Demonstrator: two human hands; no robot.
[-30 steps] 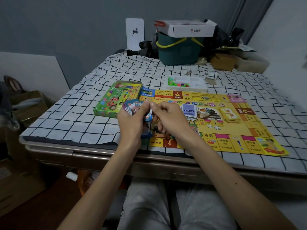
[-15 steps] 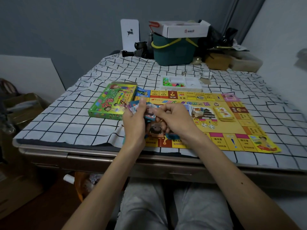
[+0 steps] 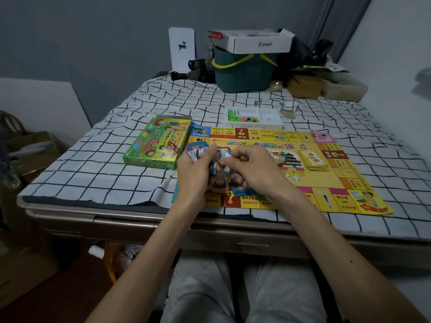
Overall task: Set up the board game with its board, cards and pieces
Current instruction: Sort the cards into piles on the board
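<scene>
- Board [image 3: 338,183] laid, yellow cards [image 3: 313,158] toward 3 o'clock.
- Left hand [image 3: 193,170] grips fanned cards [image 3: 197,148]; right hand [image 3: 254,170] pinches one.
- Pieces [image 3: 242,117] unplaced, tray [image 3: 272,123] at 12 o'clock.

box [image 3: 156,143] left of board [image 3: 303,183] | tray [image 3: 254,117] behind board

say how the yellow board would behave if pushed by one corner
Probably floppy: the yellow board looks paper-thin, its edge showing almost no thickness. A push would likely buckle it on the checked cloth, shifting the yellow card stack on it.
</scene>
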